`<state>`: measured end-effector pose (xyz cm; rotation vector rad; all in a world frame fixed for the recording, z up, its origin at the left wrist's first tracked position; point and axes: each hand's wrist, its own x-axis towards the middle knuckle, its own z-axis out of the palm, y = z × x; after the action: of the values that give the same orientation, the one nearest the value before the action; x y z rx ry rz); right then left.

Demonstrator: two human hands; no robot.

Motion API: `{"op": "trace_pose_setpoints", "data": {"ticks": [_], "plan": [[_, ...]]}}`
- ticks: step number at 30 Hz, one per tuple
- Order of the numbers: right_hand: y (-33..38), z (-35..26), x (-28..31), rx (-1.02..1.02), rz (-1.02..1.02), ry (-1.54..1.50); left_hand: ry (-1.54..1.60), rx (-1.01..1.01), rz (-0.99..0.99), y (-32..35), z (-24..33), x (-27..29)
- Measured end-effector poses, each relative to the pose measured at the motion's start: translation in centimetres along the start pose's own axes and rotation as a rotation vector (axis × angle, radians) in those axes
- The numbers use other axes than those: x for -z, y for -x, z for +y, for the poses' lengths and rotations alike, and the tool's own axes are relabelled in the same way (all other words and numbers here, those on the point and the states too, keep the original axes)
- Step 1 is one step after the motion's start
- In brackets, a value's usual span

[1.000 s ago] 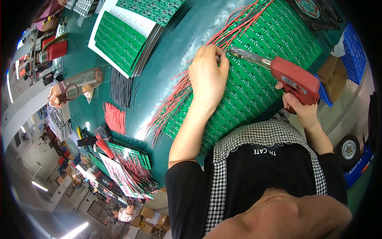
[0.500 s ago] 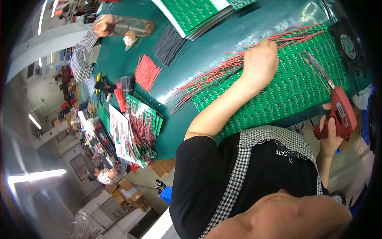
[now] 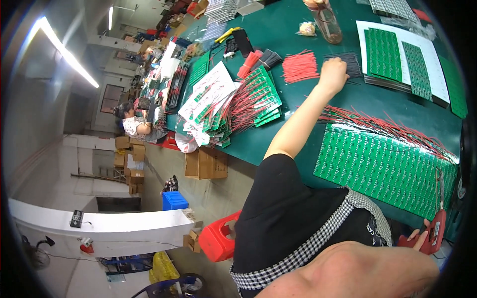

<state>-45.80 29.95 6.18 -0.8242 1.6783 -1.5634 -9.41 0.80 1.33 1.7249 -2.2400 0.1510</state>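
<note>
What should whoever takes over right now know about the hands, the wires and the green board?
Left hand: stretched out across the dark green table, fingers down on the bundle of thin black wires, beside the pile of short red wires.
Right hand: low at the table edge, gripping the red pistol-shaped soldering gun, tip pointing up over the board.
Large green circuit board panel: flat in front of the person, red wires fanning off its far edge.
Done: red wires sit along the panel's far edge.
Left: no black wires show on the panel yet; whether any joints remain open cannot be told.

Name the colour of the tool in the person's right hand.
Red soldering gun, seen in the head view.
</note>
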Motion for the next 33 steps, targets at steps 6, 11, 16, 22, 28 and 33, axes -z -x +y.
{"op": "trace_pose_setpoints", "data": {"ticks": [6, 11, 16, 22, 28, 33], "plan": [[0.2, 0.4, -0.4, -0.209, 0.173, 0.269, -0.09, -0.101, -0.019, -2.1, -0.1, -2.3], [1.0, -0.9, -1.9, -0.009, 0.087, -0.016, -0.087, -0.086, -0.09, -2.9, -0.4, -1.4], [-1.0, 0.8, -2.2, 0.003, -0.075, -0.045, -0.211, -0.1, -0.128, -2.4, -0.2, 0.0], [-1.3, 2.1, 0.7, 0.009, -0.14, -0.049, -0.159, 0.038, -0.083, -3.0, 0.0, 1.4], [0.3, 0.2, 0.3, 0.106, 0.05, -0.145, 0.889, 0.159, 0.513, 1.2, 4.3, 2.2], [1.3, -2.3, 2.3, 0.067, 0.037, -0.217, 1.154, 0.152, 0.339, 3.8, 5.8, -1.1]]}}
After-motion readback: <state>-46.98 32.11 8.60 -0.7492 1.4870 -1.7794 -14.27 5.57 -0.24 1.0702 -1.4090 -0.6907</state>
